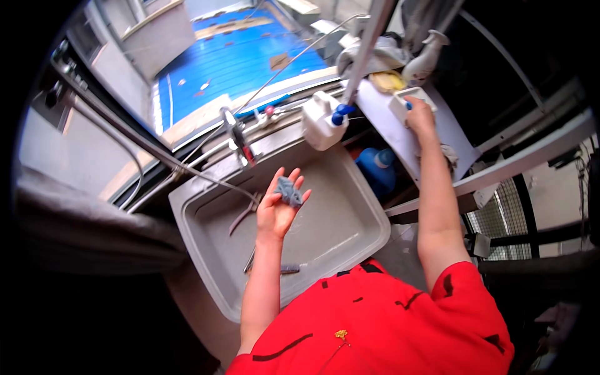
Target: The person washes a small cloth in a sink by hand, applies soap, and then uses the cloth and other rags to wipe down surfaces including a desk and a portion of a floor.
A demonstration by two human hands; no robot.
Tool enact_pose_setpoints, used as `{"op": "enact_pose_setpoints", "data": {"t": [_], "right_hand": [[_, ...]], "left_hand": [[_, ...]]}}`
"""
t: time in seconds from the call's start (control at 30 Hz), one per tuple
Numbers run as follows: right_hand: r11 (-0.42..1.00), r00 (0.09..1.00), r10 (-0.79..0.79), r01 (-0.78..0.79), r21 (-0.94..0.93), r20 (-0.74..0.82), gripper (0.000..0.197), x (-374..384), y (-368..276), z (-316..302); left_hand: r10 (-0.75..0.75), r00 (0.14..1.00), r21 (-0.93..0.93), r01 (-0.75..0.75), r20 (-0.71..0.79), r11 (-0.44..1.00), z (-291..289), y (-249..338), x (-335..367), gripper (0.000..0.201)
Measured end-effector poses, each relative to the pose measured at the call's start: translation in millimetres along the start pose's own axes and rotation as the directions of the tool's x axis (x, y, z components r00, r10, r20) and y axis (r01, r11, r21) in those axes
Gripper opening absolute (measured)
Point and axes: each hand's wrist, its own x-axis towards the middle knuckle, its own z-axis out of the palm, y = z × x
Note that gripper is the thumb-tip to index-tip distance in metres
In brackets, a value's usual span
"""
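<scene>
Cloth, gray & crumpled, lay on the upturned palm of L hand, up against the fingers. L fingers spread fairly wide, not wrapped around it. Hand + cloth were over the sink, approx mid-basin in view; forearm crossed the near L part.

R hand was out at far R, arm nearly straight, at a white box on the white shelf. Small blue bit showed right by R fingertips. Fingers looked bent, but couldn't tell if they gripped box, blue bit or neither; gap n/a from this angle.

Same shelf, beyond the box: yellow item, type unclear, w/ white spray bottle next to it. Blue bottle stood lower, btwn sink & shelf.

Back edge of sink: faucet, plus white jug w/ blue top at the back R corner. In basin, L of the hand: dark curved tool, exact type unclear. Metallic piece lay nearer the body, partly behind L forearm. Blue surface visible outside thru window.
</scene>
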Motion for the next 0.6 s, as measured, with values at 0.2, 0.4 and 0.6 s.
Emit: {"op": "enact_pose_setpoints", "data": {"t": [0.2,0.4,0.6], "right_hand": [[0.997,0.99,-0.039,0.048,-0.062,0.137,0.036,30,3,5],[0.98,0.96,-0.129,0.162,-0.114,0.25,0.039,38,8,-2],[0.976,0.962,-0.124,0.162,-0.145,0.243,0.036,36,13,-3]], "left_hand": [[0.07,0.996,0.066,-0.067,-0.052,0.996,4,11,-15,0.044],[0.175,0.969,0.37,-0.101,-0.172,0.924,-7,11,-17,0.027],[0.155,0.97,0.204,-0.116,-0.189,0.972,-24,5,-13,0.026]]}}
